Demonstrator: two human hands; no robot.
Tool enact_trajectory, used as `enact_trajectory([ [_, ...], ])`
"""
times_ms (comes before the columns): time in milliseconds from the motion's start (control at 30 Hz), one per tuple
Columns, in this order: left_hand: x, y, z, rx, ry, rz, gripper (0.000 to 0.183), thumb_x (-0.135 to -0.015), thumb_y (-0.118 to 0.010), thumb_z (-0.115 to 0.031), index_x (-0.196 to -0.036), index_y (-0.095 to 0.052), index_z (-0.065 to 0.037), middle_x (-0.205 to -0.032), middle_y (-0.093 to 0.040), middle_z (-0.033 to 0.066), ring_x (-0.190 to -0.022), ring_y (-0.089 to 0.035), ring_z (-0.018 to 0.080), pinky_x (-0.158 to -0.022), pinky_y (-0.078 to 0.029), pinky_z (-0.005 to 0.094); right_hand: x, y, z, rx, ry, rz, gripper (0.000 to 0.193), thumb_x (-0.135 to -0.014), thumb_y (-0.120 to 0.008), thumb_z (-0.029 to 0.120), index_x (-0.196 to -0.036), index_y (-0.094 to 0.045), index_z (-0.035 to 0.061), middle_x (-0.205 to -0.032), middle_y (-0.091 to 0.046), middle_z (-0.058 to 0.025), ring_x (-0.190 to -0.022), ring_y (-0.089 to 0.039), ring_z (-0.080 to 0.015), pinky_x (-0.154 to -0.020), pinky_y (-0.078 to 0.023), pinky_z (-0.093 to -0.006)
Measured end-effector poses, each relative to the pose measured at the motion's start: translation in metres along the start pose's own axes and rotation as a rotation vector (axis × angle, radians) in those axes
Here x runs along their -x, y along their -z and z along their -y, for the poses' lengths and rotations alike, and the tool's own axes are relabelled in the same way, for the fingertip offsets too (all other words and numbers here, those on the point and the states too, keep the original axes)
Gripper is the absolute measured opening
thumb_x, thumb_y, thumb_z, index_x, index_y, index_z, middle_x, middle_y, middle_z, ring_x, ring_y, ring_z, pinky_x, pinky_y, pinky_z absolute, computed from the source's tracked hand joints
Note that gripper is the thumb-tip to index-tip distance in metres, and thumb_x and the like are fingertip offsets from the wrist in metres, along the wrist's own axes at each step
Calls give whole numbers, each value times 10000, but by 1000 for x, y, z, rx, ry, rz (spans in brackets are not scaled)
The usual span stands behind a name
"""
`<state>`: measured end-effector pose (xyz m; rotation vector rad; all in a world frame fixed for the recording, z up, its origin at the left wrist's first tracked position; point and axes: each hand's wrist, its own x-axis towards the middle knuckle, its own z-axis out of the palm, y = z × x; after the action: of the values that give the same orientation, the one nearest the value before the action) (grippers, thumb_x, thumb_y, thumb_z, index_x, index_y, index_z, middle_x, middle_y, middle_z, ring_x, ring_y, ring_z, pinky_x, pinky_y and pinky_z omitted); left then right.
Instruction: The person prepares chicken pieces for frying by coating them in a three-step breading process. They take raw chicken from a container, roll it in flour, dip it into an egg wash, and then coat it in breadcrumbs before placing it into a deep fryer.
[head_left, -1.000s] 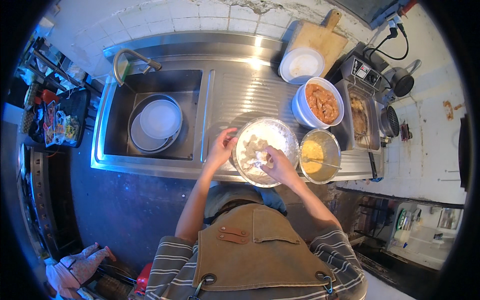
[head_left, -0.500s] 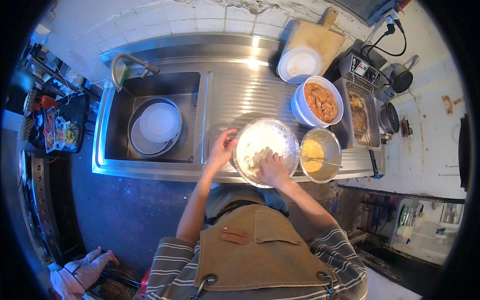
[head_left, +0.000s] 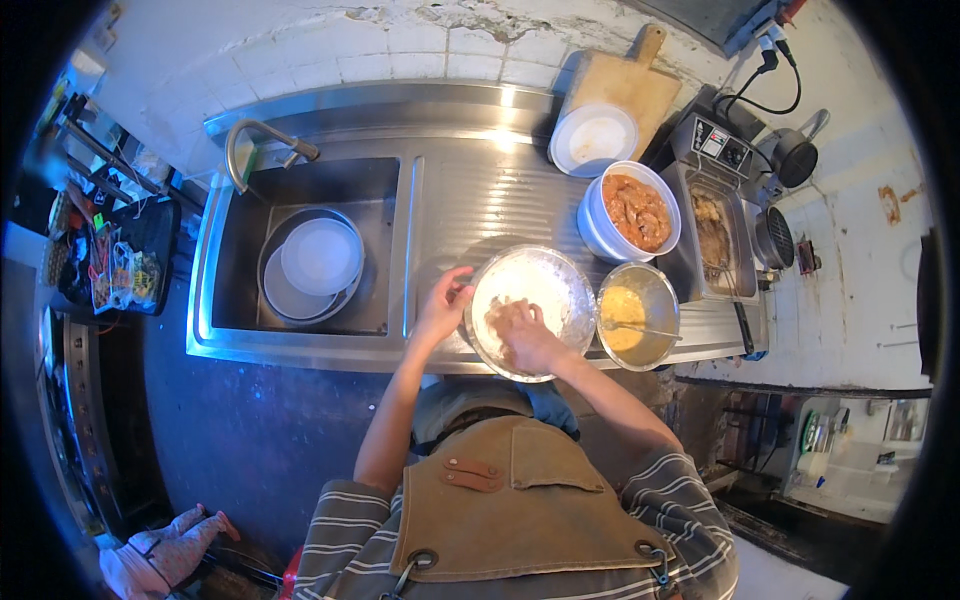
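A round metal bowl [head_left: 583,290] of white flour-like powder [head_left: 530,280] stands at the counter's front edge. Inside it my right hand [head_left: 527,338] presses down with bent fingers, dusted with powder. A brownish, powder-coated lump shows at its fingertips; I cannot tell what it is. My left hand [head_left: 440,312] rests against the bowl's left side, fingers stretched and apart. Right of this bowl, touching or nearly so, is a smaller metal bowl [head_left: 660,348] of yellow liquid, with a thin-handled utensil in it. Behind stands a white tub [head_left: 598,225] of reddish, marinated meat pieces [head_left: 640,212].
A deep fryer [head_left: 712,230] with a dark-handled basket stands at the right. A white plate [head_left: 594,140] and a wooden cutting board [head_left: 625,85] lean at the back. Left is a sink [head_left: 240,280] holding a metal basin and white lids or plates, under a curved tap [head_left: 240,150].
My right hand has moved slightly left within the powder, and the brownish lump with it. My left hand stays at the bowl's side. The whole view has shifted a little.
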<state>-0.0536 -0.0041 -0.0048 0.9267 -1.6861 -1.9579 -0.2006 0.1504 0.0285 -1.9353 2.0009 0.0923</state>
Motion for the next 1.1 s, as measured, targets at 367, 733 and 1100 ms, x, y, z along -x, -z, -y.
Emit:
enact_trajectory([
  [367, 2, 1, -7, -24, 31, 12, 362, -970, -595, -127, -1328, -539, -135, -956, -589, 43, -751, -598, 100, -550, -529, 252, -1, 17, -9, 194, 209, -50, 451, -741, -710, 115, -1186, -636, 116, -1226, -586, -106, -1213, -473, -313, -991, -375, -502],
  [733, 3, 0, -5, -34, 8, -9, 351, -965, -606, -131, -1312, -556, -122, -919, -608, 58, -723, -588, 113, -562, -501, 264, 33, 70, -24, -279, -312, -33, 398, -820, -704, 225, -1174, -584, 89, -1105, -634, -148, -1128, -528, -344, -969, -409, -504],
  [1100, 0, -1, -4, -6, 25, 8, 356, -970, -600, -134, -1322, -545, -134, -926, -586, 48, -745, -591, 109, -569, -516, 259, 26, 2, -35, 12, -304, 125, 575, -810, -708, 268, -1328, -537, 86, -1381, -477, -189, -1224, -459, -366, -1024, -373, -513],
])
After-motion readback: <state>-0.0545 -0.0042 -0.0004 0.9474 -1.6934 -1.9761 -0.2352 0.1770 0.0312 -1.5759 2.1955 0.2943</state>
